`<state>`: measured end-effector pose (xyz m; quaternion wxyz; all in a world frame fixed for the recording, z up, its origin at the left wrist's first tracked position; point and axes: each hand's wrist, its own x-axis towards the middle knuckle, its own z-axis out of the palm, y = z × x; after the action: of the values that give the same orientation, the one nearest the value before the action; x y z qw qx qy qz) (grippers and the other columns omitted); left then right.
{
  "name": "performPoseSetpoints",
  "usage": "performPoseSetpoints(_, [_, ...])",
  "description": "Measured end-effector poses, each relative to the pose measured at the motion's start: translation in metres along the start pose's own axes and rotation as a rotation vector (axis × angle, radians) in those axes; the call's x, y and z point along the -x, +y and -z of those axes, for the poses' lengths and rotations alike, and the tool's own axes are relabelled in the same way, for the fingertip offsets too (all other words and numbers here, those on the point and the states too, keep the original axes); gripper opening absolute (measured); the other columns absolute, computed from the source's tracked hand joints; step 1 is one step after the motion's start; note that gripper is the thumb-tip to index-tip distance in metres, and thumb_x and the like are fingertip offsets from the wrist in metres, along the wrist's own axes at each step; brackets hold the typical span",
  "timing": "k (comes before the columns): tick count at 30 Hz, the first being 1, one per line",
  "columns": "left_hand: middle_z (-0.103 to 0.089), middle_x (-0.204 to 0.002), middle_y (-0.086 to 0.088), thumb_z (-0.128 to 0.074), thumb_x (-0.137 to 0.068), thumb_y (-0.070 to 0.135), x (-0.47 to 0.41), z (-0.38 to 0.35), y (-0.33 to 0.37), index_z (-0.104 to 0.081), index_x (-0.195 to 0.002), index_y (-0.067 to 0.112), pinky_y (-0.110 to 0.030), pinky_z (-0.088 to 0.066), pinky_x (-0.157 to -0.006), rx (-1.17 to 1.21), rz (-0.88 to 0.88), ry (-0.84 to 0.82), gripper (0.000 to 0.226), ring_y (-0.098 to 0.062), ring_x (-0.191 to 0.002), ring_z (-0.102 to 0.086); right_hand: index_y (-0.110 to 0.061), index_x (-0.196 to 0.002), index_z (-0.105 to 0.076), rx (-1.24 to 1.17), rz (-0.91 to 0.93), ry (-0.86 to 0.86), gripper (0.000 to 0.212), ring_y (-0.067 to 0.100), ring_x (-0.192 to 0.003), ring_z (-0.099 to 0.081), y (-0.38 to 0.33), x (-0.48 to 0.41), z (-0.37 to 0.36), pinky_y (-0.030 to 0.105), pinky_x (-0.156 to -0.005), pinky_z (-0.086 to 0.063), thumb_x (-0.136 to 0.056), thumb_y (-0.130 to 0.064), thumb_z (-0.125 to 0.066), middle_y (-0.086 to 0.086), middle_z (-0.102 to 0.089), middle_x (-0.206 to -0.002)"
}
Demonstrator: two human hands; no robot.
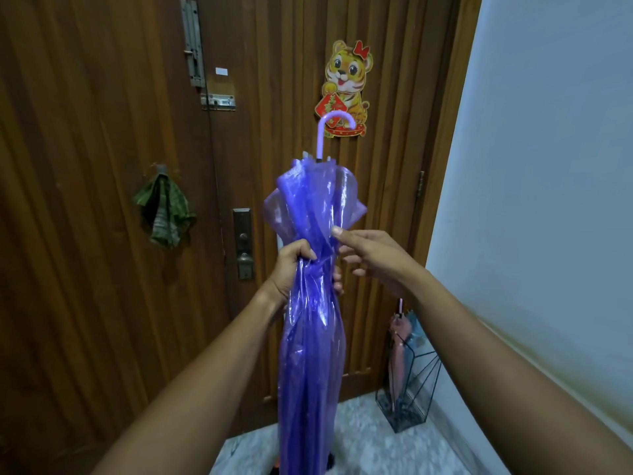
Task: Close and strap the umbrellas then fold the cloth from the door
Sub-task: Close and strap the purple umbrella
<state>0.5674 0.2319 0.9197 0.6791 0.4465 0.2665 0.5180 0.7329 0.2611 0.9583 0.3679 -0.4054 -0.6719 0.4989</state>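
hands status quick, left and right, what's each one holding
Left hand: closed around the purple umbrella, gripping its bunched canopy.
Right hand: fingers curled beside the canopy; whether it pinches anything cannot be told.

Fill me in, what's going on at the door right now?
A person holds a closed purple umbrella upright, handle up, before the wooden door. The left hand grips the gathered canopy at its middle; the right hand is at the canopy's edge, thumb on the plastic; whether it pinches anything is unclear. No fastened strap shows. The green cloth hangs on the door, and a pink umbrella stands in the wire stand by the wall.
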Motion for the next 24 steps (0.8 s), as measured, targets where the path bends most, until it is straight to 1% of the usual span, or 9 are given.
performPoseSetpoints(4, [-0.066, -0.081, -0.028, -0.047, -0.06, 0.02, -0.003, 0.004, 0.0, -0.054, -0.12, -0.008, -0.05, -0.056, -0.081, -0.019, 0.01, -0.018, 0.066, -0.043, -0.075, -0.066, -0.02, -0.09, -0.068, -0.12, 0.004, -0.014, 0.022, 0.01, -0.081, -0.059, 0.005, -0.005, 0.001, 0.029, -0.075, -0.045, -0.083, -0.038, -0.078, -0.008, -0.069, -0.079])
performPoseSetpoints(7, [-0.066, -0.09, -0.02, -0.057, -0.069, 0.016, -0.002, 0.004, -0.001, -0.058, -0.115, -0.005, -0.048, -0.053, -0.092, -0.034, -0.02, 0.057, 0.05, -0.033, -0.079, -0.066, -0.015, -0.094, -0.064, -0.272, 0.035, -0.037, 0.011, 0.006, -0.069, -0.064, 0.005, -0.002, -0.001, 0.018, -0.06, -0.048, -0.089, -0.017, -0.073, 0.001, -0.07, -0.09])
performPoseSetpoints(9, [-0.07, -0.075, -0.012, -0.048, -0.087, 0.012, -0.004, 0.004, -0.005, -0.063, -0.096, -0.002, -0.028, -0.059, -0.071, -0.074, -0.064, 0.117, 0.022, -0.019, -0.063, -0.069, -0.007, -0.096, -0.06, -0.314, 0.074, 0.008, 0.011, 0.002, -0.053, -0.063, 0.002, 0.002, -0.003, 0.014, -0.045, -0.045, -0.091, -0.004, -0.069, 0.002, -0.069, -0.081])
performPoseSetpoints(11, [-0.072, -0.069, -0.009, -0.039, -0.097, 0.01, -0.006, 0.006, -0.011, -0.065, -0.092, 0.002, -0.023, -0.058, -0.059, -0.122, -0.046, 0.178, 0.027, -0.015, -0.057, -0.07, -0.005, -0.096, -0.057, -0.312, 0.119, 0.055, 0.013, 0.008, -0.055, -0.065, 0.0, 0.004, -0.001, 0.019, -0.046, -0.05, -0.09, 0.001, -0.067, 0.011, -0.066, -0.081])
performPoseSetpoints(14, [-0.077, -0.093, -0.01, -0.06, -0.095, 0.025, -0.009, 0.012, -0.019, -0.067, -0.112, 0.004, -0.03, -0.06, -0.071, -0.178, -0.051, 0.233, 0.028, -0.019, -0.079, -0.075, -0.008, -0.081, -0.056, -0.316, 0.154, 0.086, 0.018, 0.023, -0.07, -0.065, -0.001, 0.002, 0.006, 0.03, -0.056, -0.058, -0.088, -0.002, -0.071, 0.019, -0.063, -0.091])
performPoseSetpoints(16, [-0.076, -0.109, -0.012, -0.075, -0.084, 0.032, -0.015, 0.02, -0.026, -0.06, -0.13, 0.003, -0.032, -0.059, -0.073, -0.211, -0.073, 0.347, 0.056, -0.023, -0.092, -0.075, -0.011, -0.076, -0.055, -0.334, 0.168, 0.078, 0.022, 0.02, -0.067, -0.064, -0.001, 0.0, 0.008, 0.03, -0.056, -0.056, -0.086, -0.001, -0.073, 0.016, -0.063, -0.088])
performPoseSetpoints(19, [-0.078, -0.096, -0.009, -0.056, -0.097, 0.013, -0.017, 0.016, -0.032, -0.06, -0.128, -0.001, -0.033, -0.061, -0.065, -0.208, -0.157, 0.426, 0.035, -0.022, -0.082, -0.075, -0.014, -0.072, -0.052, -0.299, 0.189, 0.058, 0.028, 0.017, -0.065, -0.061, 0.002, -0.001, 0.004, 0.03, -0.056, -0.052, -0.084, 0.0, -0.074, 0.012, -0.062, -0.08])
performPoseSetpoints(22, [-0.073, -0.106, -0.016, -0.041, -0.098, 0.01, -0.017, 0.003, -0.03, -0.065, -0.119, 0.0, -0.045, -0.056, -0.094, -0.041, -0.225, 0.351, 0.033, -0.03, -0.099, -0.069, -0.014, -0.069, -0.055, -0.328, 0.207, 0.069, 0.029, 0.019, -0.069, -0.06, 0.006, -0.005, 0.0, 0.03, -0.063, -0.053, -0.082, 0.001, -0.076, 0.013, -0.062, -0.077])
performPoseSetpoints(24, [-0.064, -0.12, -0.023, -0.049, -0.091, 0.019, -0.015, 0.0, -0.026, -0.06, -0.125, -0.002, -0.052, -0.042, -0.11, 0.052, -0.288, 0.264, 0.042, -0.034, -0.11, -0.062, -0.014, -0.068, -0.055, -0.317, 0.224, 0.121, 0.03, 0.02, -0.069, -0.059, 0.006, -0.009, 0.002, 0.03, -0.062, -0.053, -0.081, 0.001, -0.077, 0.014, -0.061, -0.077])
